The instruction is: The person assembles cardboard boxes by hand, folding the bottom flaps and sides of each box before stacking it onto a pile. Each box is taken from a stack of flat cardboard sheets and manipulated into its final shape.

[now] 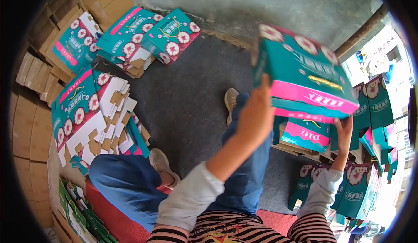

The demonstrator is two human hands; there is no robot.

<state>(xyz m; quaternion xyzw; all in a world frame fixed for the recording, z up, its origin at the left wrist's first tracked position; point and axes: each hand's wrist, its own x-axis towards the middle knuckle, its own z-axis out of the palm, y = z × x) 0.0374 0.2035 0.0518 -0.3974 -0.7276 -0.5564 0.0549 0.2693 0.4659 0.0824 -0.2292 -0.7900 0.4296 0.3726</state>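
A teal gift box [305,73] with pink bands, fruit pictures and a gold cord handle is held up in front of me to the right, tilted and slightly blurred. My left hand [260,108] grips its left side, fingers up along the edge. At the box's lower right corner, my right hand [344,129] holds it from below, some fingers hidden by the box. Beneath it lies another teal box [305,134], partly covered by the one in my hands.
Flattened teal cartons [78,108] lie in piles at left, with more flat cartons [170,33] by the wall. Brown cardboard stacks [30,134] line the left side. Formed boxes [357,190] stand at right. Green flat packs [85,212] sit at lower left on dark floor matting [183,81].
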